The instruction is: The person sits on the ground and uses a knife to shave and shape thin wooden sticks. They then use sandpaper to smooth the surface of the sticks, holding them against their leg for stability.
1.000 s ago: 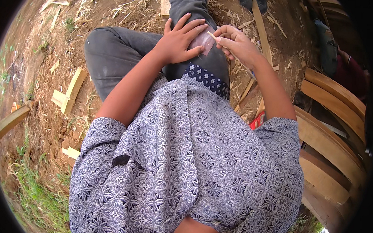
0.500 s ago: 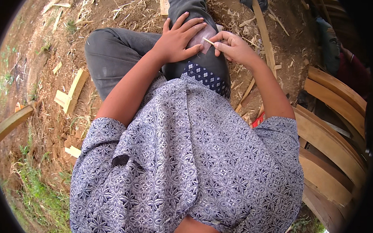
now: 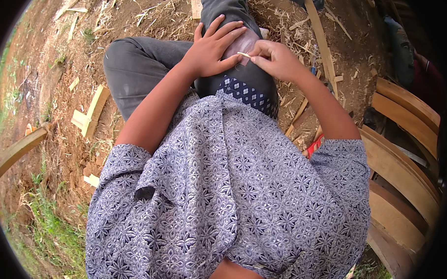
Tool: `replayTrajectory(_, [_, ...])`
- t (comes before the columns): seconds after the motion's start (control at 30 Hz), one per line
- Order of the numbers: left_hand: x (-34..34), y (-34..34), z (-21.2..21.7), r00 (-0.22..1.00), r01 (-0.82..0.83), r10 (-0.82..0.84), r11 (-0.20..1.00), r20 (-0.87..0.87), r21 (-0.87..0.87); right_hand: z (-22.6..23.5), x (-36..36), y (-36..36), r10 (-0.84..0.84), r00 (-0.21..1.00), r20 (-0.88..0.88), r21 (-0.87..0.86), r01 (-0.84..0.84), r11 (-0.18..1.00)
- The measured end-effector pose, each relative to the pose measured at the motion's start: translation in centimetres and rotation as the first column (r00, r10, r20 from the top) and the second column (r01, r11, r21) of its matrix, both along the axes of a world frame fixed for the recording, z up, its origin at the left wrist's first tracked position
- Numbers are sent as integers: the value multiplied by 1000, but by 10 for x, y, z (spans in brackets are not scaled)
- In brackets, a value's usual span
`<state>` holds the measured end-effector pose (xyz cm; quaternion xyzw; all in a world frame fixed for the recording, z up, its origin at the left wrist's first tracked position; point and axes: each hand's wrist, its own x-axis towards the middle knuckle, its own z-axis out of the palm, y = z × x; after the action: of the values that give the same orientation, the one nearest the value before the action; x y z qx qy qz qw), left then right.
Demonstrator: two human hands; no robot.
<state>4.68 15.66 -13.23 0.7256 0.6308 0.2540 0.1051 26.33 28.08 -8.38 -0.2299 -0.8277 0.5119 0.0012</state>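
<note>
My left hand (image 3: pixel 210 50) lies flat on my right thigh (image 3: pixel 245 66), fingers spread, its grip apart and holding nothing, the fingertips beside a pale worn patch (image 3: pixel 244 42) in the dark trouser cloth. My right hand (image 3: pixel 275 60) has its grip pinched together on a small pale sliver (image 3: pixel 243 54), thumb and forefinger clamped on one end; the free end points toward my left hand and rests at the patch, on the thigh between both hands. My left knee (image 3: pixel 132 62) is bent out to the left. Wood offcuts (image 3: pixel 89 117) lie on the bare ground at left; curved wooden planks (image 3: pixel 405 160) stand stacked at right, and a long slat (image 3: pixel 320 39) lies past my right wrist
</note>
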Motion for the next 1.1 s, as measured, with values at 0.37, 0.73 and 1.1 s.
replayTrajectory(0.37, [0,4,3,1000,19,-19,1000,20,-3,-25,-1,24,-150,988,-22,225,151,962])
replayTrajectory(0.73, [1,1,-1,999,-6,6,1000,31,18,27,-10,-7,-273,938,212,-133,305,943])
replayTrajectory(1.1, [0,1,-7,999,-22,21,999,46,24,26,12,-5,-162,971,176,36,158,987])
